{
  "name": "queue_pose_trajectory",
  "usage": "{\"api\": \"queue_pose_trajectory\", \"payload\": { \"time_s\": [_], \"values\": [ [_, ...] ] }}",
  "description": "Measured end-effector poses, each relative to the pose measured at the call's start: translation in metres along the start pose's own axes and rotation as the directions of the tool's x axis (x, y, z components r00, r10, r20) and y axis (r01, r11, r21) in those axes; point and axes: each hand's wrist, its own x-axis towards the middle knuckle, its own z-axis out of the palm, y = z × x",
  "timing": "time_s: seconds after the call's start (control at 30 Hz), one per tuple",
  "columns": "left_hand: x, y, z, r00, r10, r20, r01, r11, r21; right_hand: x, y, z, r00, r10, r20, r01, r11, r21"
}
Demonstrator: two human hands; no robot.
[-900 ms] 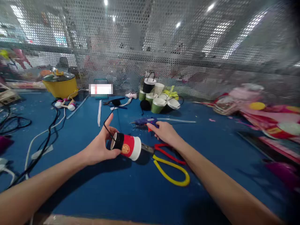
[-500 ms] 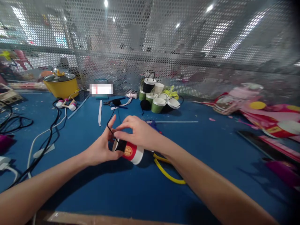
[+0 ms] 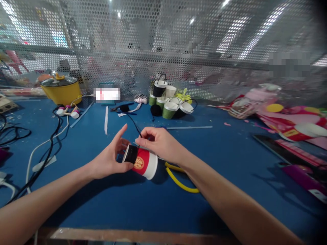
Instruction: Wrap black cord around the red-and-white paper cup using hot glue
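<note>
My left hand grips a paper cup lying tilted on its side just over the table, thumb below and fingers behind. Its sleeve is red with a gold emblem, and black cord is wound in a band around the end near my left hand. My right hand pinches the loose length of that cord above the cup, thumb against forefinger. From the pinch the cord runs back to a small black ball of it farther up the table.
Several small cups with cord handles stand at the back beside another black ball. A yellow pot and cables are at left. Yellow tubing lies by my right forearm; a phone-like dark slab and pink-red items are at right.
My right hand has moved right and away from my left fingers, carrying the cord over to the cup's far side. My left hand still holds the cup. The view has shifted slightly.
</note>
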Motion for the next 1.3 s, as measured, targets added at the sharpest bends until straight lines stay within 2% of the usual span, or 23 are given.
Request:
{"api": "queue_pose_trajectory", "payload": {
  "time_s": [0.3,0.57,0.8,1.0,1.1,1.23,1.3],
  "values": [
    [-0.004,0.001,0.005,0.992,0.119,0.039,-0.121,0.992,0.04,-0.003,0.009,0.003,1.0,0.008,-0.001,-0.008,1.0,-0.012],
    [-0.007,-0.001,0.006,0.964,0.254,0.081,-0.263,0.957,0.126,-0.009,0.006,0.005,0.996,0.054,0.065,-0.05,0.997,-0.061],
    [-0.007,0.002,0.001,0.952,0.284,0.116,-0.301,0.935,0.185,-0.012,0.003,0.004,0.992,0.046,0.119,-0.025,0.984,-0.178],
    [-0.003,0.004,-0.009,0.966,0.221,0.135,-0.234,0.968,0.089,-0.011,0.004,0.003,0.992,0.095,0.087,-0.079,0.983,-0.165],
    [-0.002,0.007,-0.01,0.985,0.137,0.104,-0.144,0.988,0.061,-0.011,0.004,0.004,0.988,0.142,0.064,-0.131,0.978,-0.161],
    [-0.002,0.01,-0.007,0.995,-0.041,0.094,0.031,0.994,0.102,-0.013,0.004,0.01,0.997,0.075,0.006,-0.071,0.965,-0.251],
    [-0.002,0.011,-0.005,0.991,-0.093,0.094,0.083,0.991,0.108,-0.015,0.004,0.014,0.999,0.039,-0.005,-0.039,0.951,-0.306]
  ]
}}
